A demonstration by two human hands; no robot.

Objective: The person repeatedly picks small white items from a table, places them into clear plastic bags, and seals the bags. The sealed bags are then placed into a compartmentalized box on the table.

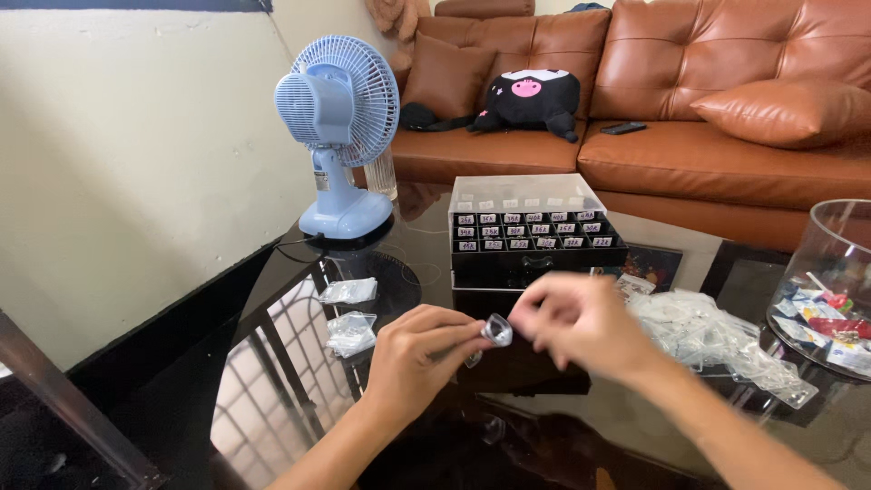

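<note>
- Small clear plastic packet (496, 330), pinched between both hands above the dark glass table (272, 363); one only in the grip.
- Left hand (419, 358) curled shut, thumb and forefinger closed on the packet's lower left edge.
- Right hand (581, 322) blurred, fingers bunched tight on the packet's right side; exact finger placement impossible to tell.
- Packet roughly upright, face turned toward the camera; too small and blurred to give a long axis.
- Just behind the grip: black compartment box (531, 238) with many small labelled cells, clear lid raised at the back.
- Right of the grip, near the right wrist: heap of clear plastic wrappers (717, 340), too tangled to count.
- Further right: round glass bowl (830, 281) holding small colourful packets.
- Left of the grip, apart from it: two little clear bags (349, 313) lying flat, one behind the other.
- Far behind on the left: one pale blue desk fan (340, 136), facing away toward the sofa.
- Beyond the table: brown leather sofa (726, 109) with one black plush toy (529, 98).
</note>
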